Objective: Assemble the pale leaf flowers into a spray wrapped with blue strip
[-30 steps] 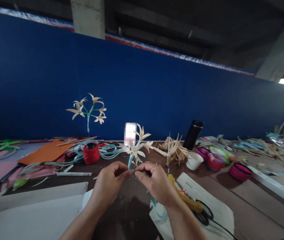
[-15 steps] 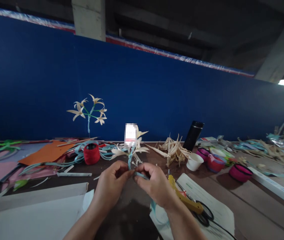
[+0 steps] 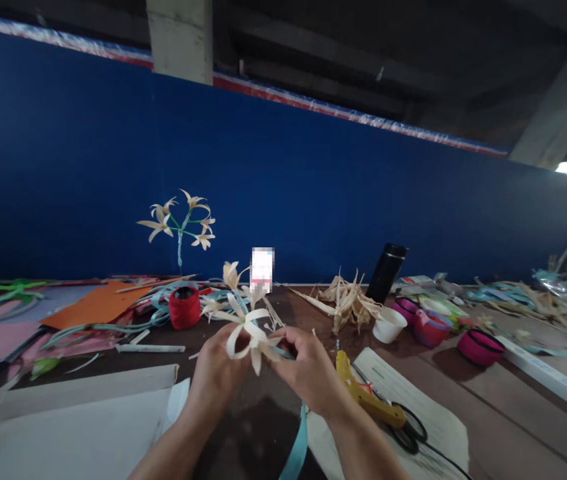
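Note:
Between my hands is a spray of cream artificial flowers (image 3: 256, 333) with curled petals, the nearest blossom facing me. My left hand (image 3: 218, 363) is closed round its stem, with the fingertips hidden behind the petals. On the other side my right hand (image 3: 310, 370) pinches a light blue strip of tape (image 3: 297, 443) close to the stem; the strip's loose length hangs below that hand. A similar flower spray (image 3: 180, 230) with a blue-wrapped stem stands upright at the back left.
A yellow glue gun (image 3: 368, 397) and black scissors (image 3: 408, 433) lie on a printed sheet (image 3: 438, 407) at right. Behind are dried husks (image 3: 346, 303), a white cup (image 3: 389, 325) and a black bottle (image 3: 386, 273). A red spool (image 3: 184, 308) stands left.
The flower spray has turned and tipped toward me, so a blossom now covers my fingertips and the stem. The blue strip's hanging end has swung left and down.

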`<state>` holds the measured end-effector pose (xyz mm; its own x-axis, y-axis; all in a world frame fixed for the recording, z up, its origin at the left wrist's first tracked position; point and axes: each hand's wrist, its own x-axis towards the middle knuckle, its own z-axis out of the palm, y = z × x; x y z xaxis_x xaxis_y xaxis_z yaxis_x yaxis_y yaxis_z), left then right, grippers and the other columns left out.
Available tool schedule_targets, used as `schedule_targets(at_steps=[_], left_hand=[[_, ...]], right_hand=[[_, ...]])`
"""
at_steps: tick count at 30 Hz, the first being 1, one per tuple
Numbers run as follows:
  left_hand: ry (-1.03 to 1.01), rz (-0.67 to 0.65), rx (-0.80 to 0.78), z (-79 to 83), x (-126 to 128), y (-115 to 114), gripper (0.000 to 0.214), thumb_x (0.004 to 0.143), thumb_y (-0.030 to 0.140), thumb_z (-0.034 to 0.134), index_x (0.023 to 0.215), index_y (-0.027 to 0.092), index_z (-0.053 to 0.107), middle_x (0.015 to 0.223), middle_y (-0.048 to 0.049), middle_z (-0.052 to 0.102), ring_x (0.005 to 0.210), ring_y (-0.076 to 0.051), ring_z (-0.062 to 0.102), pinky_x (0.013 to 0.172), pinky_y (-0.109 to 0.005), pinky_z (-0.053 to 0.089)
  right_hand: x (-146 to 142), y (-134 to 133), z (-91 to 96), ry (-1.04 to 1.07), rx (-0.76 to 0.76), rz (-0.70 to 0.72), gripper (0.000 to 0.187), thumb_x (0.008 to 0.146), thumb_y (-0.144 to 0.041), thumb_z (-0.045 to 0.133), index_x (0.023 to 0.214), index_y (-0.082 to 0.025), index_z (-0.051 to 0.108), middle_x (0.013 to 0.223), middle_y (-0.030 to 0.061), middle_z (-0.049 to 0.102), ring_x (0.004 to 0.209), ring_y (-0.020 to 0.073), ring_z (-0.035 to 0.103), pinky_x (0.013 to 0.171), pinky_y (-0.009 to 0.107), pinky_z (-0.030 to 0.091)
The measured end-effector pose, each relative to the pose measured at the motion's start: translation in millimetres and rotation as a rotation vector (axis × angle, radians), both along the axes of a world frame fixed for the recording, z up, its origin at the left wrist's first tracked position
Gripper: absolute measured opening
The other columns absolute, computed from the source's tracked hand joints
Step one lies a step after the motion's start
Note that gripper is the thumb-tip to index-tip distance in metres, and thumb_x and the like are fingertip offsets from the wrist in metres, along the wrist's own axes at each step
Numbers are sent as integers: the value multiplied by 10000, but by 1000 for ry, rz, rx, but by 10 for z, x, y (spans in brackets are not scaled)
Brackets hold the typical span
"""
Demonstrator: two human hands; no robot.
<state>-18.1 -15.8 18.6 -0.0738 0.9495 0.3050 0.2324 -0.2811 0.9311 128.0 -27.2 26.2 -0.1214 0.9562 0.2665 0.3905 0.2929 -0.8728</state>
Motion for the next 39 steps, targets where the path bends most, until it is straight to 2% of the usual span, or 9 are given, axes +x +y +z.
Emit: schedule_targets(at_steps=[4,9,16,20,23,26,31,34,39], left_hand=[[-12,56,-138,120,16,-50,164,537,321,620,559,164,576,482,29,570,491,-128,506,484,-221,403],[30,29,-141,220,9,-91,145,525,315,590,547,173,573,454,50,518,477,-117,468,482,-212,373],[41,-86,-122,197,-37,-73,133,548,297,577,506,176,544,476,47,482,501,-118,448,514,-220,365],[25,-82,-158,183,-48,-59,144,538,292,627,527,170,550,487,54,483,513,-116,444,534,-218,361],[-30,-139,-161,161,-64,-39,171,564,317,639,571,171,550,529,49,520,534,-121,457,543,-219,366],[-32,-236,-144,123,-102,-8,170,628,331,624,663,169,586,589,39,567,585,-132,492,572,-217,375],[33,-264,-168,53,-154,46,275,706,414,580,656,150,639,617,10,629,632,-151,546,612,-227,387],[54,-299,-168,34,-149,60,279,692,389,602,808,150,688,756,-15,697,751,-187,594,690,-245,407],[159,-217,-142,44,-131,41,271,693,372,594,849,171,684,808,-21,716,796,-206,617,738,-265,413]], right_hand=[[-20,3,15,25,22,40,166,723,-302,626,801,-162,670,679,-22,599,627,114,501,571,192,373],[-20,5,7,31,28,51,114,713,-270,629,705,-164,669,662,-27,607,625,116,522,565,186,373],[-50,-1,-70,-40,40,-21,136,716,-256,608,627,-156,632,573,-39,499,545,92,430,475,178,293],[-81,-9,-62,-24,38,13,201,735,-271,578,587,-136,592,554,-43,414,538,84,369,479,181,276],[-69,-4,-42,18,-9,43,189,722,-263,580,589,-129,593,555,-44,400,540,82,354,485,179,279],[-23,23,-49,33,-54,31,148,693,-245,599,602,-129,615,544,-47,411,537,83,361,488,177,286],[43,62,-67,82,-107,56,142,697,-257,609,692,-127,665,586,-33,506,548,93,416,516,187,337],[44,50,-44,97,-111,59,167,692,-284,632,696,-125,681,606,-19,559,590,118,480,554,200,376],[1,24,-5,137,-72,136,196,725,-285,613,832,-151,709,705,1,630,764,179,560,644,220,418]])
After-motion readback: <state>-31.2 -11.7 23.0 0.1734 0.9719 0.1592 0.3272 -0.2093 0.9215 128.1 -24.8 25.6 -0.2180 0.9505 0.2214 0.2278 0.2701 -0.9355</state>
